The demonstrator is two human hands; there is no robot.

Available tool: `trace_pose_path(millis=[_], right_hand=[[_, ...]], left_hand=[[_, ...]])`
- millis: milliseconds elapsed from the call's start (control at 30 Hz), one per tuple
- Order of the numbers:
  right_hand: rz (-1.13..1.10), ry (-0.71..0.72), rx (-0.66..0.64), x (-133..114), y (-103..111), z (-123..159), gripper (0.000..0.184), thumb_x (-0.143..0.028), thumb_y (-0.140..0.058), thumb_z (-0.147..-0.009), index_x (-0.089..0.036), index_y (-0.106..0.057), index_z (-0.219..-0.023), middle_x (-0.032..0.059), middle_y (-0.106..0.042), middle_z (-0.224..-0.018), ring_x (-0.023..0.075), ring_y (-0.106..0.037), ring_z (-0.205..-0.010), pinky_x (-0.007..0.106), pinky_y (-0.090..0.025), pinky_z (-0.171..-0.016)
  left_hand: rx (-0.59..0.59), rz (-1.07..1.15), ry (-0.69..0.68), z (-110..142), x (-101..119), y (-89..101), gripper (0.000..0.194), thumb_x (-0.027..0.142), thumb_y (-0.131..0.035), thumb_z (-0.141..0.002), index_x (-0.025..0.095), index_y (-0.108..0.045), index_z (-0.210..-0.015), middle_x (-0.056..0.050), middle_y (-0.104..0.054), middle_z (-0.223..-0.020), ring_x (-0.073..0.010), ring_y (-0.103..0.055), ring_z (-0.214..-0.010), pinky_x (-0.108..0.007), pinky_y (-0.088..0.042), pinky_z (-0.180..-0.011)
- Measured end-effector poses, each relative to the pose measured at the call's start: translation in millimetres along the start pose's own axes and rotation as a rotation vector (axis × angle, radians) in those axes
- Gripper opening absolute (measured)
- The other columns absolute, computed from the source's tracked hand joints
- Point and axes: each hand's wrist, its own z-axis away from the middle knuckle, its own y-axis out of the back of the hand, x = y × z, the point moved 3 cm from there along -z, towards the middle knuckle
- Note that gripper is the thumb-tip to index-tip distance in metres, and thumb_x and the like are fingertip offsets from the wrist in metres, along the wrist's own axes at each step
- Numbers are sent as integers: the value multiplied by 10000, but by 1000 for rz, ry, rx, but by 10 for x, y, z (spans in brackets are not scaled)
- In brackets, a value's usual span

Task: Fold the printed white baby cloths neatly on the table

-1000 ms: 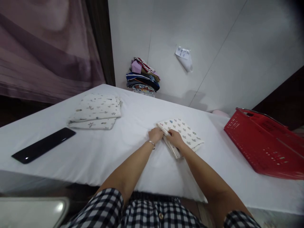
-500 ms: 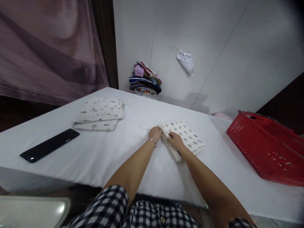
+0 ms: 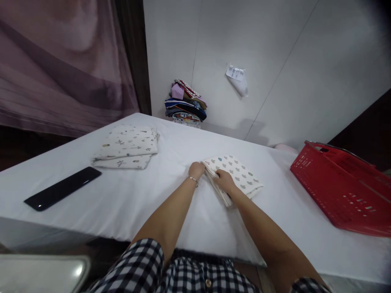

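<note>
A pale wall (image 3: 269,44) backs a white-covered table (image 3: 137,195); mid-table, the right hand (image 3: 225,181) has its thumb and fingers closed over the layered edge of a folded cloth (image 3: 241,174); the left hand (image 3: 197,169), curled, meets that cloth's far left corner, its fingertips too small to tell a pinch from a touch; the cloth lies as a compact, many-layered packet, so folding looks well advanced; its layers fan slightly along the near left side, so evening them seems undone; outward to the left, a second printed cloth (image 3: 130,144) rests folded more loosely, a glossy dark slab (image 3: 64,188) in front; white surface runs between the packet and a red basket (image 3: 330,187); the near table edge passes under the forearms; a fabric stack (image 3: 186,103) stands past the far edge.
</note>
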Motion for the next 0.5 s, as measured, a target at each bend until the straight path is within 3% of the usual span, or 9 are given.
trace_pose_path(millis=[300, 500], right_hand=[[43, -2, -32, -46, 28, 11, 194, -248, -555, -748, -192, -645, -911, 53, -659, -940, 195, -563, -847, 273, -379, -725], [91, 32, -41, -67, -12, 47, 427, -294, -547, -780, -198, -579, -1194, 88, -626, -1119, 232, -567, -991, 305, -402, -812]], left_hand=[[-3, -1, 41, -178, 27, 5, 363, 342, -560, -779, 109, -678, -1031, -197, -678, -1087, -257, -657, -976, -261, -457, -672], [-18, -31, 42, -322, -26, 43, 379, 379, -588, -763, 93, -679, -996, -184, -695, -1030, -251, -671, -916, -246, -439, -597]])
